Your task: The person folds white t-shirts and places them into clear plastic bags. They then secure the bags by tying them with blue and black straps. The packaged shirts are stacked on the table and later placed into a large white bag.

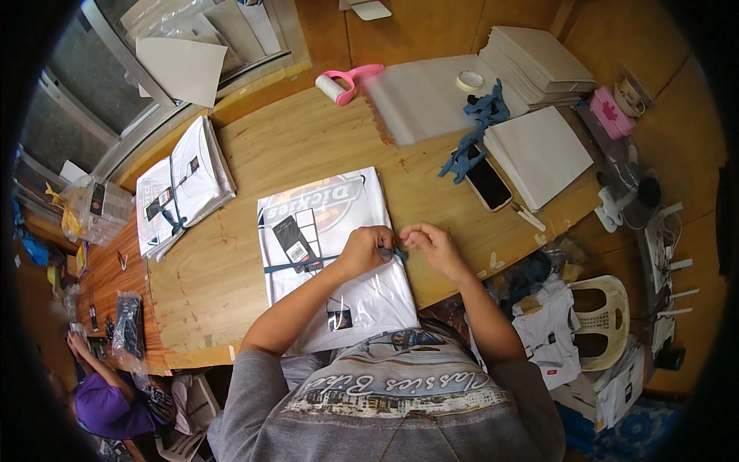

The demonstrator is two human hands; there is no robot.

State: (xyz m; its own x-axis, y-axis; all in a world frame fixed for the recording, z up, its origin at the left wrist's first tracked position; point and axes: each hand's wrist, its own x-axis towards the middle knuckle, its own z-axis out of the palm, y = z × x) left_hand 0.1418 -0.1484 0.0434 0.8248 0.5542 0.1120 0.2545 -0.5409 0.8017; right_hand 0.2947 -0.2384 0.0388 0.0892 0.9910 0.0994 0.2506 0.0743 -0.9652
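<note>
A stack of folded white shirts in clear plastic lies on the table in front of me, with a black hang tag showing on top. A blue cloth strip runs across the stack. My left hand is closed at the stack's right side, gripping the strip, whose bluish end shows by the fingers. Just right of the stack's edge, my right hand has its fingers curled in a pinch close to the strip. Whatever those fingers hold is too small to make out.
Another tied shirt stack lies at left. Toward the back are a pink-handled lint roller, clear plastic sheets and a tape roll. Blue strips, a phone and white boards lie right. A person in purple works lower left.
</note>
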